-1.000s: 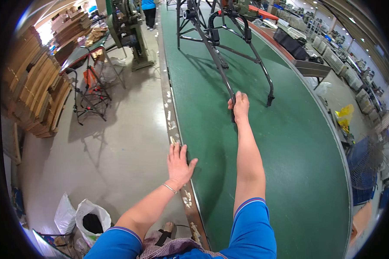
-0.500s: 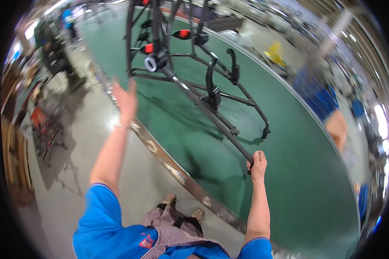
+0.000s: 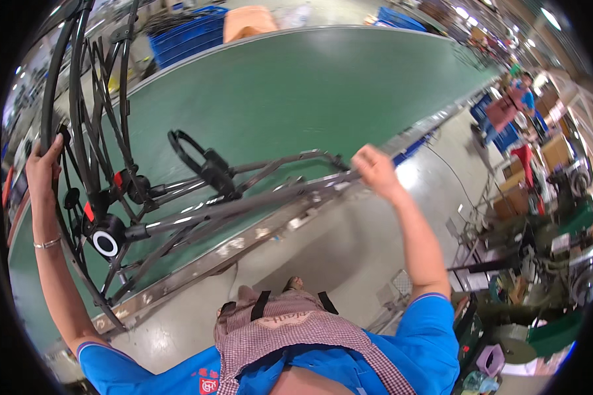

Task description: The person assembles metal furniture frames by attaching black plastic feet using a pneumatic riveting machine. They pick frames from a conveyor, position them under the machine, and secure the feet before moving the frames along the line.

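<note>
A black tubular stroller frame with red tabs and a white-ringed round joint lies along the near edge of the green-topped table, its taller part rising at the left. My left hand is closed around a dark tube of that upright part. At the other end, my right hand is closed at the tip of the long near tube, its fingers partly hidden. Between my hands, a curved black loop stands up from the frame.
Beyond the table's far side are a blue crate and an orange-brown box. At the right a person in blue and a checked apron stands among crates. Cartons and machinery line the right side. My feet are below the table's edge.
My view has swung right along the table. The stroller frame has turned, its long tube now pointing right. My left hand, open in the air before, now grips a tube; my right still holds the end.
</note>
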Demonstrator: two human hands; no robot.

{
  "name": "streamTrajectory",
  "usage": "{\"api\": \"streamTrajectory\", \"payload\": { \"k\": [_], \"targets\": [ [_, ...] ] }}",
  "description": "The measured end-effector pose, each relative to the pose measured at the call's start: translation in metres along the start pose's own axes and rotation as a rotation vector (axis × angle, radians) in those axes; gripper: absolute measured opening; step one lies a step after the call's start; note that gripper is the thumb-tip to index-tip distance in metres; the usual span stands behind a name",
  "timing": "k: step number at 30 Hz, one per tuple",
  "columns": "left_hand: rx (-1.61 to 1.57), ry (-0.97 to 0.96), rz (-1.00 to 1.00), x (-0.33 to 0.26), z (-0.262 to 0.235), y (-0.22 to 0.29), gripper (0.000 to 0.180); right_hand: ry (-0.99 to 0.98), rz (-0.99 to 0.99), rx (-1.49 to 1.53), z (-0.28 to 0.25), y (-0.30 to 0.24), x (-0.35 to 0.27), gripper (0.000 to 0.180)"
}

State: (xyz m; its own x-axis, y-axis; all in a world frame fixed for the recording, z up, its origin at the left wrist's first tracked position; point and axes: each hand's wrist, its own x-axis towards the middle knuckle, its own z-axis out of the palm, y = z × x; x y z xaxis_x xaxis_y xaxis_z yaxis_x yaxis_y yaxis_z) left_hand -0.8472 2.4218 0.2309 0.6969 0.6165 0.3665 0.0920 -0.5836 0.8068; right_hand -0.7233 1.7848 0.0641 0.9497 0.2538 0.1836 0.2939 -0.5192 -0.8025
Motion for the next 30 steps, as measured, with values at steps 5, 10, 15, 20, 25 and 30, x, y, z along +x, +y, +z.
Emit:
{"api": "streamTrajectory", "payload": {
  "k": [5,10,15,20,25,30],
  "targets": [
    [-0.272,-0.111,0.054,0.034,0.150,0.084,0.033,0.288,-0.113,-0.396,-0.205,-0.010,0.019,0.031],
    [-0.810,-0.111,0.083,0.056,0.220,0.143,0.036,0.613,-0.090,-0.674,-0.361,-0.073,0.044,0.042],
    [-1.271,-0.346,0.053,0.057,0.382,0.132,0.029,0.676,-0.389,-0.858,-0.408,-0.168,0.059,0.024],
    [-1.364,-0.155,-0.029,0.071,0.452,0.083,0.027,0.603,0.032,-1.223,-0.473,-0.005,0.137,0.041],
    [-1.408,-0.565,0.033,0.078,0.520,0.039,0.030,0.600,0.070,-0.418,-0.389,0.204,0.130,0.036],
    [-1.358,-0.526,-0.069,0.128,0.575,0.071,0.034,0.628,0.085,0.299,-0.358,0.268,0.128,0.022]
  ]
}}
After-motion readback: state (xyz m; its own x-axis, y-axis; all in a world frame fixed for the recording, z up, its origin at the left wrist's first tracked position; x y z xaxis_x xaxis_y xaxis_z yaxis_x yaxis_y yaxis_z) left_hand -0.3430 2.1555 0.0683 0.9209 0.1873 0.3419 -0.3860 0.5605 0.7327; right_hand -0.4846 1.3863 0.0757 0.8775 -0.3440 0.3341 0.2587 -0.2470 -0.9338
